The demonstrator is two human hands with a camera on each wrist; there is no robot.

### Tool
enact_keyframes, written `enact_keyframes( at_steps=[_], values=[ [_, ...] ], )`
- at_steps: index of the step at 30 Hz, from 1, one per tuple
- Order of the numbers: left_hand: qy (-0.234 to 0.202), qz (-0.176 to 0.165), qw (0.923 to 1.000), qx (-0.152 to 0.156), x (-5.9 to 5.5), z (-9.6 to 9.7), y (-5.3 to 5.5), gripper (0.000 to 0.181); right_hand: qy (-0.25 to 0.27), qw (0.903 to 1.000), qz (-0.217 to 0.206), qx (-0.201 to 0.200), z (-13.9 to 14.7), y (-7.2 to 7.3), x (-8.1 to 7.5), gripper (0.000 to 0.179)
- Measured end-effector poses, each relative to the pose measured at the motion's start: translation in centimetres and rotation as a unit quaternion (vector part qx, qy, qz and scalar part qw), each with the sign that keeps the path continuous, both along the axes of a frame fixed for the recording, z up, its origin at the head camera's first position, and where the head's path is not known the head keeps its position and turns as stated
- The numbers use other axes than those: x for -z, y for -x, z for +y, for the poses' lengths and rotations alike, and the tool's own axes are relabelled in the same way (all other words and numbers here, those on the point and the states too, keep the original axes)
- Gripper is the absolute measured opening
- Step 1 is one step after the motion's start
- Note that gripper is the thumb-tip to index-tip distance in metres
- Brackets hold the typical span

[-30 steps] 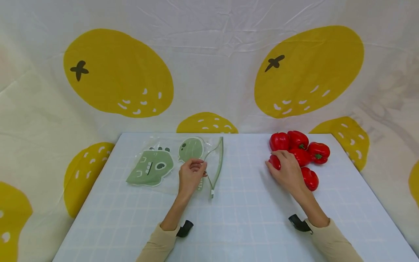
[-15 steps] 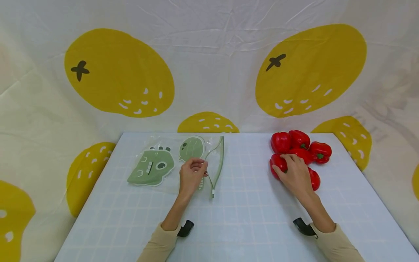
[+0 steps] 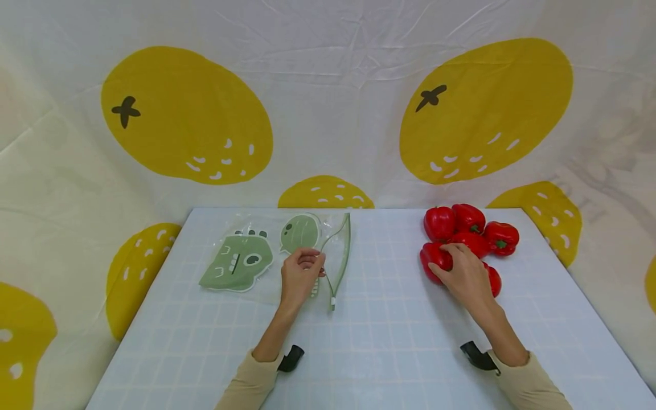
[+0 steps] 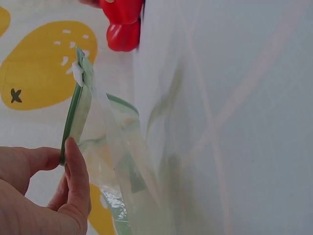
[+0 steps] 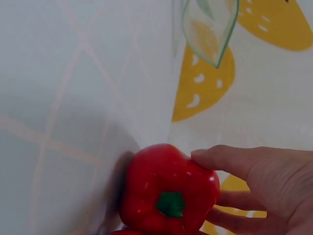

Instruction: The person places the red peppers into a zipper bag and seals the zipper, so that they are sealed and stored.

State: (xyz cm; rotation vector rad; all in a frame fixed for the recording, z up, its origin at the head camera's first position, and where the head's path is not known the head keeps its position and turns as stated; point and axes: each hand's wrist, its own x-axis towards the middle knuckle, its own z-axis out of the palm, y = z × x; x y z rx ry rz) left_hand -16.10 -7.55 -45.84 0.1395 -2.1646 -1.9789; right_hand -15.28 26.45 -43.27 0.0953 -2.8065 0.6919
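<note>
A clear zip bag [image 3: 266, 228] printed with green cartoon dinosaurs lies at the left of the table, its green-edged mouth spread apart on the right side. My left hand [image 3: 301, 276] pinches one edge of that mouth between thumb and fingers; the white slider [image 4: 78, 74] sits at the strip's end in the left wrist view. At the right, my right hand [image 3: 465, 276] holds a red bell pepper [image 3: 433, 261] by thumb and fingers at the near left of a pepper group. Its green stem [image 5: 171, 203] faces the right wrist camera.
Several other red bell peppers [image 3: 439, 223] cluster behind and beside the held one, one partly hidden by the right hand. The white checked table [image 3: 379, 336] ends at a back edge against a fruit-printed cloth [image 3: 333, 114].
My right hand has turned and shifted slightly right and nearer, bringing the held pepper more into view. The left hand has stayed on the bag's edge.
</note>
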Motion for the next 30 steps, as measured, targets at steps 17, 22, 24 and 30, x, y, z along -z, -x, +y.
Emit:
enact_keyframes(
  at_steps=[17,22,24,30],
  values=[
    [-0.002,0.001,1.0000,0.003,-0.1,0.1,0.1,0.016,0.170,0.9854,-0.014,-0.009,-2.0,1.4,0.3,0.060],
    [-0.002,-0.004,1.0000,0.007,-0.1,0.2,0.0,0.016,0.207,0.9779,-0.023,-0.011,-3.1,1.9,0.2,0.061],
    [-0.001,-0.006,1.0000,0.007,-0.1,0.2,0.0,0.016,0.219,0.9753,-0.025,-0.009,-3.6,2.0,0.1,0.061],
    [0.004,-0.002,1.0000,0.009,-0.2,0.2,-0.1,0.016,0.251,0.9672,-0.040,-0.002,-5.1,2.4,0.0,0.061]
  ],
)
